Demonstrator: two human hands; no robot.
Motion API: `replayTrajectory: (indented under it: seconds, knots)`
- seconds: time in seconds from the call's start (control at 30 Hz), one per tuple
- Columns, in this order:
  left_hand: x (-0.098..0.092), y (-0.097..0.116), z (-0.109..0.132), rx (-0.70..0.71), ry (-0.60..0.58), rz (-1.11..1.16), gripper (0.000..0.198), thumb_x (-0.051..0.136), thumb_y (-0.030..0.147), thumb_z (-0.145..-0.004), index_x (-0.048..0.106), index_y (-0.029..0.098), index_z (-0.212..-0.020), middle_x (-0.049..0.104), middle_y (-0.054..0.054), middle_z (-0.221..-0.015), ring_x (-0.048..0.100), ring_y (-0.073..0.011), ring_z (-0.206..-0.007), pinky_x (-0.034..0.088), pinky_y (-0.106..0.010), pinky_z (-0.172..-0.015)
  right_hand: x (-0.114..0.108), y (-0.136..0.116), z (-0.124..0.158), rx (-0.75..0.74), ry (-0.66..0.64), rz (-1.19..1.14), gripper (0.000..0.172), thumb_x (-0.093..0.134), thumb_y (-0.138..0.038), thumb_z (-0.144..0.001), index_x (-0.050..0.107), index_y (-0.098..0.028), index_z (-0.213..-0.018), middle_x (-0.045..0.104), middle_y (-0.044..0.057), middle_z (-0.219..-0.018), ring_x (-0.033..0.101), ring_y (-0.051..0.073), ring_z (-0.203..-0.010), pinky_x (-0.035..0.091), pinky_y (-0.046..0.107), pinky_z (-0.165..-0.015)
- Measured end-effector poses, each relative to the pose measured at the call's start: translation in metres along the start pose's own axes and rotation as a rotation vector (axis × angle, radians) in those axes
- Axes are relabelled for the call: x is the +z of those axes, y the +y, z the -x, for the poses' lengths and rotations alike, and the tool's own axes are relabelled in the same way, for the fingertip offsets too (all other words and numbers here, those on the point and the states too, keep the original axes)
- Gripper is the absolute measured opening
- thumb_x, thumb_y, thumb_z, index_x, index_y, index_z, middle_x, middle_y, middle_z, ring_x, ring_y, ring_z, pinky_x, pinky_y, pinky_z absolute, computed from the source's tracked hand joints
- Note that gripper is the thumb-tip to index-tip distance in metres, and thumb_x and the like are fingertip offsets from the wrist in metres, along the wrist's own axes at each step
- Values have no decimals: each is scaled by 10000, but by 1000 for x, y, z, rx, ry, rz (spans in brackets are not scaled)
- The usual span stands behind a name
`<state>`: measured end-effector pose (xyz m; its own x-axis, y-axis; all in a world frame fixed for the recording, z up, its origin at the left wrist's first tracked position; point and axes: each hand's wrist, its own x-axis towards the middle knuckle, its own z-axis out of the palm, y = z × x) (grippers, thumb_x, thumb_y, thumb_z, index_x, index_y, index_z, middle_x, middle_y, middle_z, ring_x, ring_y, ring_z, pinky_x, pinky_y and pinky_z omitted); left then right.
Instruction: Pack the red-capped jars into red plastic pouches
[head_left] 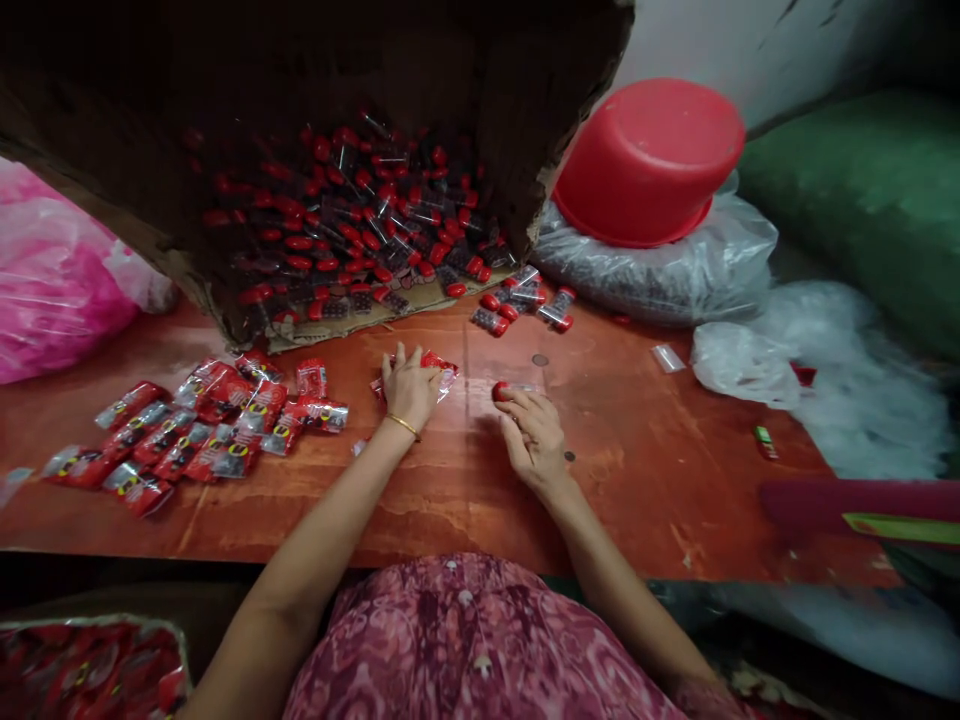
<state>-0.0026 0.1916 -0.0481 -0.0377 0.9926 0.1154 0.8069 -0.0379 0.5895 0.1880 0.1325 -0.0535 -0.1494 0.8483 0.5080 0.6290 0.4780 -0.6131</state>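
Note:
My left hand [411,388] lies over a few flat red plastic wrappers [444,372], fingers spread and pressing down on them. My right hand [537,436] is closed around a small clear bottle with a red cap [500,391], held low over the table; its body is mostly behind my fingers. To the left of my left hand is a pile of filled red packets [225,420] with clear windows. Several loose red-capped bottles [517,295] with dark contents lie beyond my hands.
A big cardboard box [555,150] on its side holds many more such bottles. A red tub [652,160] rests upside down on a filled clear bag [645,275]. Pink bags [60,270] stand at left, white plastic bags [847,380] at right. A container of red packets [90,670] sits at lower left.

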Motion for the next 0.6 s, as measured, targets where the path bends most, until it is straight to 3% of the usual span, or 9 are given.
replayTrajectory:
  seconds: [0.17,0.23,0.33,0.4,0.5,0.57,0.6]
  knots:
    - [-19,19,22,58,98,85,210,551,355,-796,729,282,-878,538,-70,-1312,322,-326,-1318,127,-558,-1075,29,-23,-25,444,-19,-470,315,450,-456,-851,646,-209,-849,669,40,-802,597,181,-759,474,322,-706]
    - [-25,25,32,90,116,133,204,553,343,-798,726,282,-888,523,-60,-1328,309,-317,-1330,105,-544,-1089,38,-28,-35,526,-49,-644,315,510,-495,-796,632,-205,-790,642,13,-736,574,158,-689,464,286,-658]
    - [-28,29,47,59,175,302,252,618,357,-756,695,278,-983,515,-56,-1336,300,-300,-1339,126,-506,-1101,44,-33,-39,558,-13,-727,297,564,-490,-743,606,-199,-705,580,-15,-637,506,128,-589,426,255,-589]
    - [-28,29,55,-82,167,504,364,662,411,-712,671,238,-1033,582,-92,-1252,412,-298,-1266,265,-461,-1058,45,-34,-35,564,42,-685,300,550,-485,-751,585,-196,-676,528,-29,-584,451,114,-547,385,242,-548]
    - [-25,32,65,-393,-86,888,444,651,536,-671,684,168,-917,694,-109,-952,614,-267,-982,484,-350,-791,44,-35,-22,538,120,-570,319,506,-469,-786,513,-200,-615,435,-46,-537,378,101,-520,323,234,-514]
    - [-22,38,70,-538,-209,1111,458,680,560,-618,675,155,-832,694,-77,-828,646,-214,-827,491,-267,-644,44,-36,-14,500,139,-509,350,459,-448,-823,437,-207,-569,388,-50,-525,350,98,-512,294,237,-509]
    - [-22,42,72,-580,-205,1197,454,714,544,-581,667,155,-810,690,-62,-808,645,-187,-778,481,-238,-612,44,-36,-10,481,136,-491,360,438,-437,-839,410,-210,-561,379,-49,-526,345,98,-512,287,240,-511]
